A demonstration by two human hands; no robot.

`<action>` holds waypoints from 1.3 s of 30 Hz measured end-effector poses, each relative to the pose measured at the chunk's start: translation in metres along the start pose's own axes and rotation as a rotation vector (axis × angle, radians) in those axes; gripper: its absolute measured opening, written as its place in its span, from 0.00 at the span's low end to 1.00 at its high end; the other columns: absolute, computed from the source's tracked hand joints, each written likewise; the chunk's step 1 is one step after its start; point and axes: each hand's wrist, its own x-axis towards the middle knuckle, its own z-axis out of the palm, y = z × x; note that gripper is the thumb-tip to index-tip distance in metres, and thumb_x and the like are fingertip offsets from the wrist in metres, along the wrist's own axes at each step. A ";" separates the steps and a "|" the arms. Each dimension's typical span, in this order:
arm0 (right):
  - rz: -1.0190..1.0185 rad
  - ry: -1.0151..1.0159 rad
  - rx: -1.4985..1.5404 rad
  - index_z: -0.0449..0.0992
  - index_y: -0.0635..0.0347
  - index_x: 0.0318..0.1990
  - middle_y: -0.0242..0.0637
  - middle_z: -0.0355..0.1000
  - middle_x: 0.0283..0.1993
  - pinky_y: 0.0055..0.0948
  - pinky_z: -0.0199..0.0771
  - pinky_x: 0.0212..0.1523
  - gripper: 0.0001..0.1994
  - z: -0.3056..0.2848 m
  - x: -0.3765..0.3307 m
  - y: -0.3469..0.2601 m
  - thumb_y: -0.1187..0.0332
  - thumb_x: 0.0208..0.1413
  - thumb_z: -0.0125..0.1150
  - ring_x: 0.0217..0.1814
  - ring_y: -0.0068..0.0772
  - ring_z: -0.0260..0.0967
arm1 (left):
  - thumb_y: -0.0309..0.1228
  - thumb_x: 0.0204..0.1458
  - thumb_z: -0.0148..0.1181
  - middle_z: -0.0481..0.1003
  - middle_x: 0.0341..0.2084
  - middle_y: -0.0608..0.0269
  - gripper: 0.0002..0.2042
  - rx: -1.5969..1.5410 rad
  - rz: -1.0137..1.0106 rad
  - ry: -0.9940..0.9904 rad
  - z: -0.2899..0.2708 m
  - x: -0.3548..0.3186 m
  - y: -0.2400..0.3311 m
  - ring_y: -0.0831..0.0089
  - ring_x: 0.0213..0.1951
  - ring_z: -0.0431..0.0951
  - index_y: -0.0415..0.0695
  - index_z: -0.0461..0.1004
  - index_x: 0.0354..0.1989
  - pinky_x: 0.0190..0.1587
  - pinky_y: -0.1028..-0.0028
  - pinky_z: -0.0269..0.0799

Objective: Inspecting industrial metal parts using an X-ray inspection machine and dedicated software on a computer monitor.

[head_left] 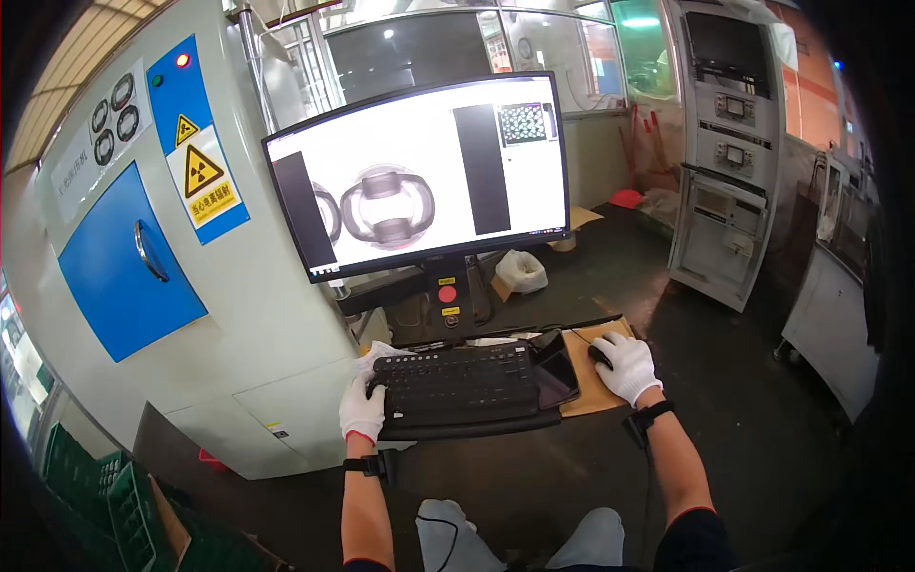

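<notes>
My left hand [361, 408], in a white glove, rests at the left end of a black keyboard [457, 381]. Its fingers lie slightly apart at the key edge and hold nothing that I can see. My right hand [629, 368], also gloved in white, is closed over a black computer mouse [600, 355] on a brown cardboard sheet [593, 396]. Between keyboard and mouse lies a dark smartphone [556, 374]. Above them a monitor [419, 176] displays a grey image of a rounded, ring-like part. Both wrists wear black straps.
A pale machine cabinet [276, 343] with a blue door [133, 262] and warning signs stands left. Below the monitor is a red button [447, 295]. Green crates [133, 505] sit lower left. An instrument rack [724, 162] and a grey cabinet [827, 319] stand right.
</notes>
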 end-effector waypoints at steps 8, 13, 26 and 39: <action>-0.017 0.019 0.030 0.84 0.47 0.58 0.42 0.82 0.58 0.50 0.82 0.58 0.20 0.000 0.000 -0.002 0.61 0.57 0.74 0.53 0.53 0.83 | 0.34 0.64 0.68 0.85 0.57 0.48 0.20 0.020 0.037 -0.014 -0.007 0.001 0.000 0.48 0.60 0.85 0.43 0.84 0.63 0.66 0.56 0.79; -0.008 0.002 0.032 0.83 0.47 0.59 0.42 0.82 0.58 0.50 0.82 0.58 0.21 -0.002 0.000 -0.003 0.61 0.58 0.74 0.54 0.53 0.84 | 0.35 0.65 0.68 0.84 0.57 0.48 0.19 0.016 0.037 0.001 -0.004 0.000 -0.003 0.48 0.59 0.85 0.43 0.84 0.62 0.66 0.56 0.79; 0.004 -0.036 0.039 0.82 0.48 0.60 0.44 0.81 0.60 0.50 0.82 0.59 0.21 -0.004 0.001 -0.003 0.60 0.59 0.73 0.56 0.53 0.83 | 0.34 0.65 0.69 0.85 0.57 0.45 0.20 -0.017 0.087 0.011 0.002 0.006 -0.018 0.49 0.59 0.85 0.38 0.83 0.63 0.66 0.58 0.78; 0.002 -0.024 0.050 0.83 0.48 0.60 0.43 0.82 0.60 0.50 0.82 0.59 0.21 -0.005 0.001 -0.007 0.61 0.58 0.73 0.56 0.53 0.83 | 0.37 0.65 0.68 0.85 0.57 0.47 0.19 -0.008 0.029 -0.006 -0.002 0.003 -0.014 0.48 0.60 0.85 0.42 0.85 0.62 0.66 0.56 0.79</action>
